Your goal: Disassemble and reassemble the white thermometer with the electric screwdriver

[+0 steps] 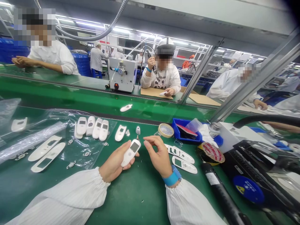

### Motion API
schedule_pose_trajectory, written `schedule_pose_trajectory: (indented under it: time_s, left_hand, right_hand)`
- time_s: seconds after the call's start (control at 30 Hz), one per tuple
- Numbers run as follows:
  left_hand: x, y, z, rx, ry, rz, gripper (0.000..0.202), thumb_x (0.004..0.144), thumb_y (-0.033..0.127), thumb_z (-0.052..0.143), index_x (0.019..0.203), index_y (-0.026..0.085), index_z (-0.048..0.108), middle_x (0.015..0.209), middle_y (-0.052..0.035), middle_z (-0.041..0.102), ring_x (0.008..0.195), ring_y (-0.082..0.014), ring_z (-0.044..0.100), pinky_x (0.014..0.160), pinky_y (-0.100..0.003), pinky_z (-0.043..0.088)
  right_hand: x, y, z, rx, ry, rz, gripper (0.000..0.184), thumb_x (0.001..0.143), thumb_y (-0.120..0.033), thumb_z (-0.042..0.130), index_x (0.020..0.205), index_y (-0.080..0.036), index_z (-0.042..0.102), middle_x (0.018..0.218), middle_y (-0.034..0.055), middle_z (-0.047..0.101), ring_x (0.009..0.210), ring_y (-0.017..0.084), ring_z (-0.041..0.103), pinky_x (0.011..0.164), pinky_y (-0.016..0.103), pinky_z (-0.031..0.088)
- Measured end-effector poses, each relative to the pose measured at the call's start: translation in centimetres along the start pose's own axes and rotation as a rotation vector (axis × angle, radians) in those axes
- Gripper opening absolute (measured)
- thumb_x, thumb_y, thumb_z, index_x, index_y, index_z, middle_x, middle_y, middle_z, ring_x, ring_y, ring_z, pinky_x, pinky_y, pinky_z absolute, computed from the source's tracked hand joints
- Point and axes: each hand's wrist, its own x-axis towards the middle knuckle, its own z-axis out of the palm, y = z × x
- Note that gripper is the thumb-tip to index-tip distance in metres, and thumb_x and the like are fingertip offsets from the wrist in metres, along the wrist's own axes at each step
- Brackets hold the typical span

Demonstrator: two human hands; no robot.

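In my left hand (117, 161) lies a white ear thermometer (131, 152) with a small grey screen and a bare copper-coloured tip, my fingers wrapped round its body. Just right of that tip hovers my right hand (159, 153), its fingers curled, thumb and forefinger a little apart, with nothing visible in them. It wears a blue wrist strap (172, 177). A small white probe cap (138, 130) stands on the green bench beyond the tip. Beside it are a tiny white part (127, 132) and a white housing shell (120, 133).
Several thermometers (93, 127) lie on clear plastic film at left, near loose shells (48, 157). More shells (184, 164) sit right of my hand, before a blue bin (186, 129), tape roll (212, 153) and black tool (220, 190). Co-workers sit across the green conveyor (93, 101).
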Motion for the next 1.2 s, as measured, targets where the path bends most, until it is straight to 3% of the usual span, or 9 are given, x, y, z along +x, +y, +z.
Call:
schedule_pose_trajectory:
  time_s: [0.17,0.47,0.73,0.93,1.1,1.2]
  left_hand:
    - [0.1,-0.1,-0.1,-0.007,0.012,0.019,0.033,0.082,0.044,0.047,0.097,0.016,0.052,0.074,-0.0044,0.058,0.048,-0.0075,0.045,0.035,-0.016,0.023]
    - [0.0,-0.2,-0.1,0.014,0.005,0.041,0.032,0.083,0.046,0.045,0.093,0.016,0.052,0.074,-0.0042,0.058,0.048,-0.0075,0.045,0.035,-0.016,0.023]
    - [0.1,-0.4,0.0,0.027,-0.009,0.061,0.032,0.083,0.045,0.044,0.095,0.016,0.051,0.074,-0.0039,0.057,0.049,-0.0073,0.045,0.034,-0.016,0.023]
    - [0.2,-0.3,-0.2,-0.001,0.000,0.070,0.028,0.083,0.044,0.045,0.088,0.016,0.050,0.060,0.0010,0.049,0.046,-0.0070,0.043,0.034,-0.015,0.021]
    - [0.2,-0.4,-0.2,0.009,-0.011,0.080,0.026,0.084,0.042,0.044,0.090,0.017,0.048,0.065,-0.0001,0.052,0.046,-0.0069,0.044,0.033,-0.015,0.022]
    - [0.1,-0.5,-0.1,0.045,-0.013,0.091,0.027,0.084,0.044,0.043,0.089,0.018,0.048,0.060,0.0015,0.049,0.046,-0.0068,0.042,0.034,-0.014,0.022]
  right_hand:
    - [-0.4,-0.1,0.4,-0.174,-0.019,-0.172,0.011,0.081,-0.021,0.054,0.086,-0.021,0.063,0.083,0.0045,0.056,0.083,0.017,0.052,0.074,0.033,0.043]
    - [-0.6,0.1,0.7,-0.284,-0.021,-0.254,0.008,0.082,-0.020,0.053,0.084,-0.020,0.060,0.081,0.0041,0.056,0.079,0.016,0.050,0.071,0.032,0.042]
    - [-1.0,-0.5,0.9,-0.267,-0.100,-0.185,0.010,0.086,-0.019,0.044,0.078,-0.019,0.049,0.078,0.0038,0.053,0.076,0.016,0.045,0.067,0.031,0.039]
    - [-1.3,-1.2,0.8,-0.194,-0.224,-0.190,0.011,0.087,-0.020,0.042,0.078,-0.019,0.049,0.079,0.0038,0.053,0.077,0.016,0.045,0.070,0.032,0.040]
    - [-1.3,-0.9,1.1,-0.046,-0.192,-0.077,0.009,0.085,-0.022,0.044,0.091,-0.019,0.050,0.082,0.0038,0.056,0.077,0.015,0.051,0.071,0.031,0.044]
    - [-1.3,-0.9,1.4,-0.006,-0.150,-0.019,0.019,0.082,-0.025,0.051,0.100,-0.020,0.052,0.084,0.0041,0.058,0.077,0.015,0.054,0.070,0.030,0.047]
